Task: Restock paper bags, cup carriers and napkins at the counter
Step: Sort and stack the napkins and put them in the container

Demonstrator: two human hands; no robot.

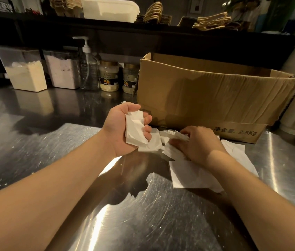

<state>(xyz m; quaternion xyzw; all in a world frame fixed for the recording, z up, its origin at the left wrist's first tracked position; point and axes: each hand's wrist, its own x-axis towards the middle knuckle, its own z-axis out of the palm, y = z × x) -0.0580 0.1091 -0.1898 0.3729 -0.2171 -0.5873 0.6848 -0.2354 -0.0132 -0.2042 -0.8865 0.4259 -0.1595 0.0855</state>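
The napkins (193, 171) lie as a loose white scatter on the steel counter (34, 142), directly in front of the cardboard box (206, 95). Some are flat sheets nearest the person; others are bunched against the box's lower edge.

The left hand (123, 127) is raised just left of the box's front corner, palm up. Its fingers curl around a gathered napkin stack (135, 131), thumb over the top edge. One sheet hangs below the stack and looks only partly held.

The right hand (195, 142) is palm down on the scatter in front of the box. Its fingers are bent over several napkins and appear to pinch them, but the fingertips are hidden under the paper, so the exact hold cannot be confirmed.

Risks from this state, as judged:
- The hanging sheet may slip from the left-hand stack if the grip loosens
- Squeezing may crease the thin paper
- Crumbs visible on the counter may transfer to the napkins
- Dragging sheets may push them off the near edge

Left of the box, against the back panel, stand two jars (109, 77), a pump bottle (87, 69) and two powder bins (25, 69)
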